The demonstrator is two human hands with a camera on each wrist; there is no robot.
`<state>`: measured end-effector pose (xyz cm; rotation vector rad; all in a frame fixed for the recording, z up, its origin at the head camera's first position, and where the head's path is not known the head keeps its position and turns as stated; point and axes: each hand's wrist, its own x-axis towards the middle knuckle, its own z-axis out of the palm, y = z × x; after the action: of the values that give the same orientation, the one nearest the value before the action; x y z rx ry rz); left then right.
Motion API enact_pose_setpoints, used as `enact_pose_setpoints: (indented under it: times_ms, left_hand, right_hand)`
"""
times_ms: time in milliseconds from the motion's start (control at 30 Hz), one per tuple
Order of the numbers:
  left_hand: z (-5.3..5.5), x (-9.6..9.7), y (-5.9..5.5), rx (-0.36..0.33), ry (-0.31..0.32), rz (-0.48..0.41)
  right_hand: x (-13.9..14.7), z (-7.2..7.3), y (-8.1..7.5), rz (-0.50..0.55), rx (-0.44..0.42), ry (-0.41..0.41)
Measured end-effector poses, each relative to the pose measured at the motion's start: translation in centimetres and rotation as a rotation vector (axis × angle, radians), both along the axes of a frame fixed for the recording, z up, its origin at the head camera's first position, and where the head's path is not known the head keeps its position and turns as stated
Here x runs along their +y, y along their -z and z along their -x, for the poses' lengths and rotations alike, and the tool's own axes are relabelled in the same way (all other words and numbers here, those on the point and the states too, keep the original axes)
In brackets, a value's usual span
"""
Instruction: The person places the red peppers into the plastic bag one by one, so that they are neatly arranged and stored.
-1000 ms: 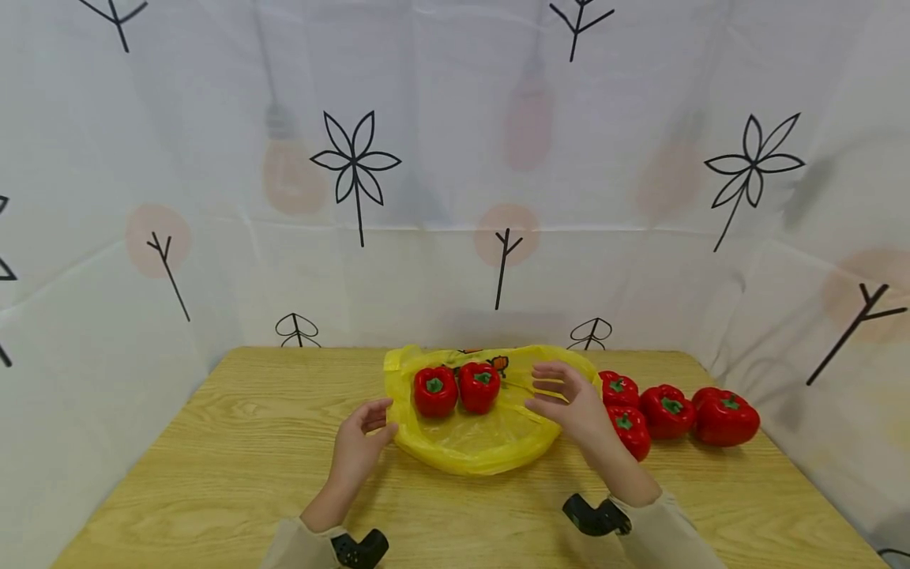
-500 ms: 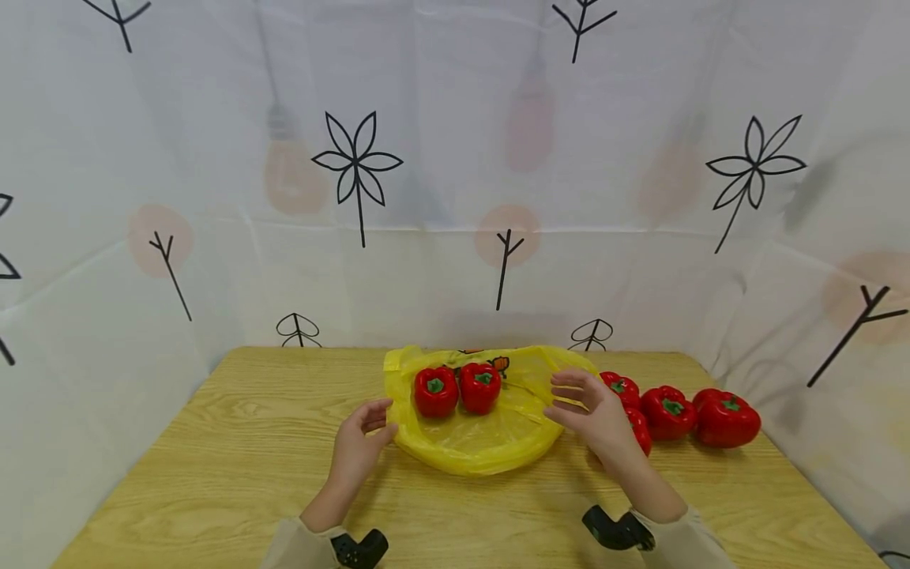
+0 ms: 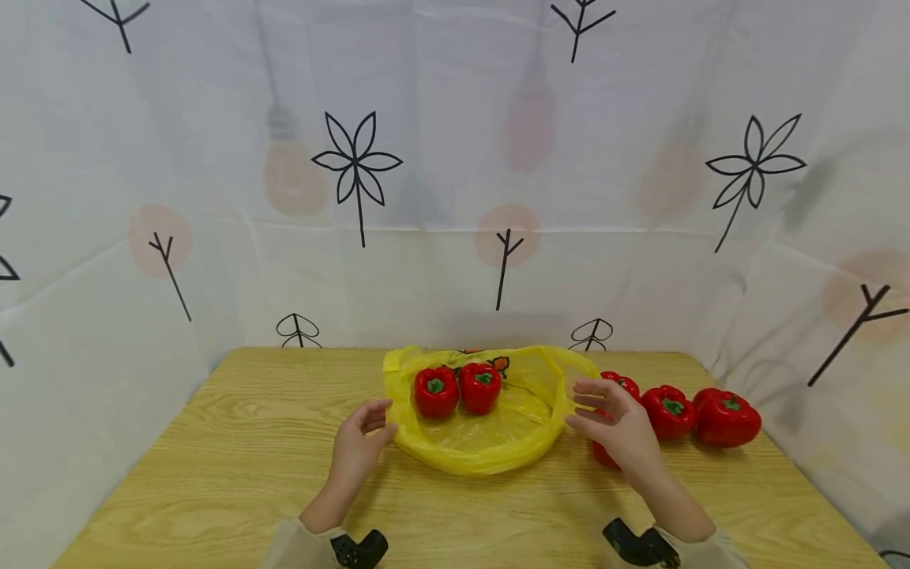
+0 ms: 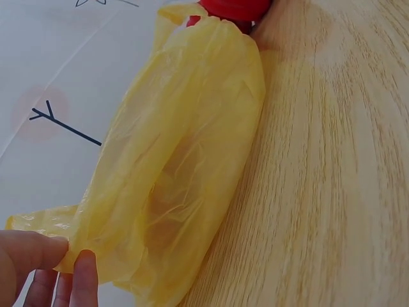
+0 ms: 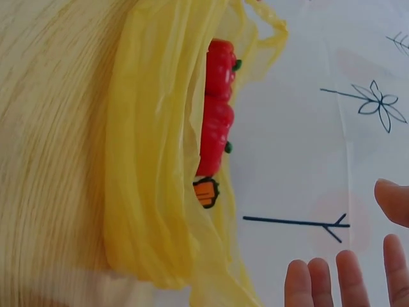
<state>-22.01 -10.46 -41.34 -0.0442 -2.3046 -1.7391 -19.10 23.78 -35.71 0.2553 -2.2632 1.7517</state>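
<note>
A yellow plastic bag (image 3: 469, 458) lies with its mouth spread on the wooden table. Inside it, side by side, are two red bell peppers (image 3: 436, 392) with green stems. My left hand (image 3: 359, 442) pinches the bag's left edge between thumb and fingertips, as the left wrist view also shows. At the bag's right rim my right hand (image 3: 620, 431) has its fingers spread and holds nothing. It partly hides two loose bell peppers (image 3: 604, 454) behind it. Just right of that hand sits another bell pepper (image 3: 667, 412).
Farther right, red pepper shapes overlap around a bell pepper (image 3: 727, 419) near the table's right side. A white patterned cloth (image 3: 455, 269) hangs behind and beside the table (image 3: 235, 458). Bare wood shows to the left and in front of the bag.
My right hand has moved right and slightly down, from over the bag's right part to its rim by the loose peppers. My left hand stays at the bag's left edge.
</note>
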Motion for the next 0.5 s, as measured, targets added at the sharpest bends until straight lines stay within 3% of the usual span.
enact_pose_setpoints:
  times_ms: [500]
  left_hand:
    - [-0.1,0.0,-0.1,0.011,0.007,-0.001]
  right_hand:
    - [2.6,-1.1,0.2,-0.003,0.013,0.093]
